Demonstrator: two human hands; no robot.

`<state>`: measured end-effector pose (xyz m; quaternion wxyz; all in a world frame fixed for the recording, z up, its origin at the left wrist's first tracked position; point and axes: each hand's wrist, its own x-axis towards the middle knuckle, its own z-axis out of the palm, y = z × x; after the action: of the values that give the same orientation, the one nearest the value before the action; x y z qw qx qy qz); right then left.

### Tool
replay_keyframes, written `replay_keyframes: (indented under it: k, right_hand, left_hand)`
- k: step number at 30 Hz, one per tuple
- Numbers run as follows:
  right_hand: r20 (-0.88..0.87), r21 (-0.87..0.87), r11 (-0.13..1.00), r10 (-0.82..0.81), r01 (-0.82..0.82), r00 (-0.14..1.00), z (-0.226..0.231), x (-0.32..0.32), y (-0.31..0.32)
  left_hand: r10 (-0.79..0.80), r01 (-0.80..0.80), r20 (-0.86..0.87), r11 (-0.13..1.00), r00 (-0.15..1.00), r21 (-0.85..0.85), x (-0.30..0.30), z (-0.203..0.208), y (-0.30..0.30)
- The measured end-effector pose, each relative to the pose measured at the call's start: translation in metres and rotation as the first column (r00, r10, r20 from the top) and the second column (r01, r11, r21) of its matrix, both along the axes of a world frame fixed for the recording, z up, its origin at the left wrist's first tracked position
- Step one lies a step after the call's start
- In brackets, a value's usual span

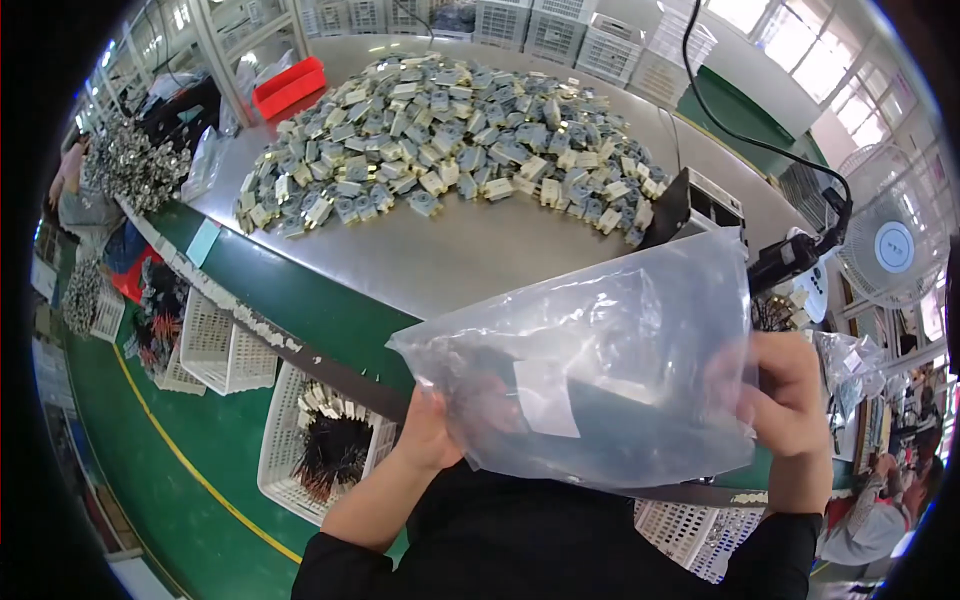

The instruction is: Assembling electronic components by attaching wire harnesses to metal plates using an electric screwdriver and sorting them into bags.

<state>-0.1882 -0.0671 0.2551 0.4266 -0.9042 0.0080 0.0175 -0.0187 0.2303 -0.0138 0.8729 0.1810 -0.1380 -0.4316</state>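
Note:
A large clear plastic bag stretches between my two hands, over the near edge of the metal table. It bears a white label. Gathered plastic at the bag's left end is in the grip of my left hand, whose fingers show blurred through the film. My right hand pinches the right edge, some fingertips behind or inside the plastic; I cannot tell which. Beyond the bag lies a wide heap of small grey and cream connector-like parts. What the bag contains, if anything, is not visible.
A black-sided metal device stands right of the heap, near a black cable and a fan. The red bin sits far left. White baskets stand below the table's left edge. People work at both sides.

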Motion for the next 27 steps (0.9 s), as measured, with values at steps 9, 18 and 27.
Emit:
replay_keyframes:
  k: [9,18,27]
  right_hand:
    - [-0.136,0.729,0.67,-0.059,0.14,0.989,-0.037,0.04,0.027]
    - [-0.175,0.685,0.69,-0.154,0.233,0.972,-0.053,0.07,0.029]
    - [-0.228,0.57,0.792,-0.103,0.218,0.968,-0.066,0.09,0.029]
  left_hand:
    - [0.158,-0.159,0.018,0.972,0.987,0.171,-0.001,-0.026,0.043]
    - [0.219,-0.201,-0.062,0.955,0.974,0.22,-0.002,-0.032,0.074]
    - [0.245,-0.194,-0.19,0.949,0.951,0.25,0.0,-0.029,0.084]
